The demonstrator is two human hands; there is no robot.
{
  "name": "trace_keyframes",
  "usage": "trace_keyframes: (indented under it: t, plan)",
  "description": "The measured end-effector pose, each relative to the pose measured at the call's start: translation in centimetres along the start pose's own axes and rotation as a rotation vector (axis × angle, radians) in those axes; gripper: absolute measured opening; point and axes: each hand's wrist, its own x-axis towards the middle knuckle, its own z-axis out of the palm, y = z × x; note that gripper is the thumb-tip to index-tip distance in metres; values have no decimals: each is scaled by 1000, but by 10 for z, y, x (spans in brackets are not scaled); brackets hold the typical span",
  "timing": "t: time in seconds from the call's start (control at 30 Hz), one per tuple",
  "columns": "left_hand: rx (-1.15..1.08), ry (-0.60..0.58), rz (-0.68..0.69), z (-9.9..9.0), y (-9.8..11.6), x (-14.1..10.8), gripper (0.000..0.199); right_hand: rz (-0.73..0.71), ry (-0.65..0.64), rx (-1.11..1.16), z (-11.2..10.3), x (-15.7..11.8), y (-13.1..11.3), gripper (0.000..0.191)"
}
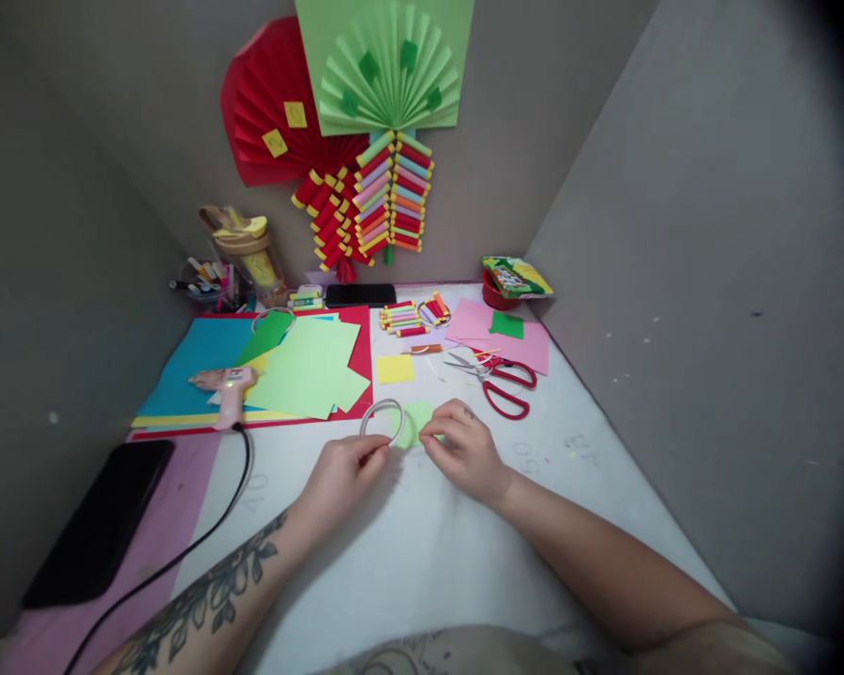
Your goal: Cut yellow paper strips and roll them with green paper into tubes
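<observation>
Near the middle of the white table, my left hand (347,473) pinches the lower edge of a thin silvery-white ring (384,403), which stands tilted up from the fingers. To its right, my right hand (466,453) is closed, thumb and forefinger pressed together; whatever it may hold is too small to make out. A light green paper piece (418,419) lies on the table behind and between the hands. Beyond it is a yellow paper square (395,368). Red-handled scissors (507,384) rest partly open behind my right hand.
Coloured paper sheets (309,366) cover the back left, with a pink glue gun (232,394) on them and its black cable running forward. A black tablet or phone (102,525) lies at the left. Small paper rolls (400,319) and a red bowl (496,292) stand farther back.
</observation>
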Motion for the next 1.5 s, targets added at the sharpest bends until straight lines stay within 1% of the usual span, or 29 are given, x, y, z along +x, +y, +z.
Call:
trace_keyframes:
  t: [0.13, 0.23, 0.27, 0.33, 0.4, 0.43, 0.5, 0.53, 0.6, 0.63, 0.67, 0.7, 0.77, 0.83, 0.93, 1.0, 1.13, 1.27, 1.37, 1.5]
  plan:
    - [3, 37, -22, -1, 3, 0, 26, 42, 18, 29, -5, 0, -6, 9]
    - [-39, 98, -30, -7, 9, -2, 27, 88, 22, 98, -6, 0, -10, 9]
    - [-39, 141, -28, -10, 9, -2, 27, 118, 32, 129, -7, 1, -10, 9]
    - [19, 266, -16, -20, 4, 0, 27, 202, 93, 176, -11, 4, -4, 10]
    - [163, 390, -4, -31, -9, 5, 28, 303, 154, 189, -16, 8, 8, 11]
    - [253, 417, 2, -36, -16, 9, 29, 351, 151, 188, -19, 10, 15, 11]
    - [421, 379, 32, -40, -31, 16, 31, 431, 83, 198, -22, 13, 27, 11]
    - [486, 347, 48, -39, -35, 19, 33, 473, 51, 218, -23, 14, 31, 12]
    - [557, 290, 133, -31, -37, 21, 33, 556, 10, 287, -21, 15, 35, 12]
    - [574, 249, 192, -25, -34, 21, 32, 597, -6, 333, -19, 15, 35, 13]
    - [587, 179, 260, -18, -28, 20, 29, 635, -20, 382, -17, 14, 35, 14]
    - [605, 90, 310, -10, -21, 20, 26, 671, -34, 432, -14, 14, 34, 15]
    - [676, -95, 350, 3, -4, 20, 24, 733, -41, 522, -7, 12, 33, 18]
    - [751, -207, 324, 13, 10, 23, 25, 780, -22, 582, 1, 13, 34, 20]
    - [816, -311, 259, 19, 21, 28, 23, 821, 0, 594, 13, 15, 38, 21]
    - [827, -337, 247, 19, 20, 29, 24, 843, -7, 580, 20, 18, 39, 21]
    - [866, -330, 252, 20, 15, 28, 30, 914, -15, 522, 27, 24, 37, 21]
    - [894, -331, 236, 23, 12, 26, 29, 944, -23, 416, 29, 28, 31, 21]
    - [890, -330, 240, 24, 11, 26, 30, 950, -22, 397, 29, 29, 29, 20]
    - [878, -301, 254, 26, 7, 26, 29, 967, -26, 374, 29, 28, 32, 20]
